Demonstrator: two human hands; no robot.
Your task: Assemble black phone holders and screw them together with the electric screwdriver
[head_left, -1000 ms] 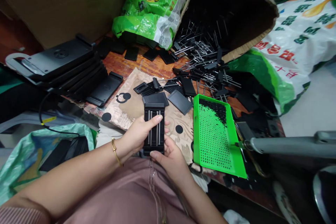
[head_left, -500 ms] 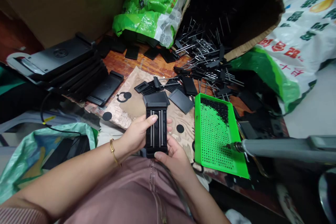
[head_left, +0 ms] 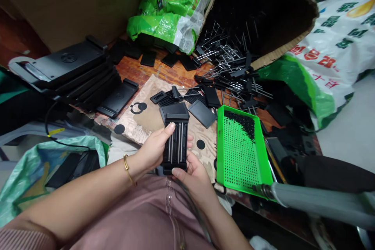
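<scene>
Both hands hold a black plastic holder [head_left: 176,142] with metal rods along its open inner side. My left hand [head_left: 155,144] grips its left side, thumb on the inner face near the top. At the lower right corner, my right hand [head_left: 197,177] has its thumb across the bottom end and its fingers behind. Just beyond the holder lie flat black plates [head_left: 202,113] and a small black part with metal rods [head_left: 175,93]. To the right is a green perforated tray [head_left: 220,144] with many small black screws [head_left: 244,123]. A grey power screwdriver [head_left: 316,203] points at the tray's near end.
Stacked black holders [head_left: 70,60] stand on the left, above a green bag [head_left: 96,148] of black parts. A cardboard box [head_left: 304,23] lies tipped behind a heap of rodded parts [head_left: 231,62]. Green [head_left: 164,23] and white [head_left: 345,35] printed bags flank it.
The screwdriver has swung down and nearer to me, its tip now at the tray's near end. The holder's top has tilted slightly to the right; both hands keep their grip.
</scene>
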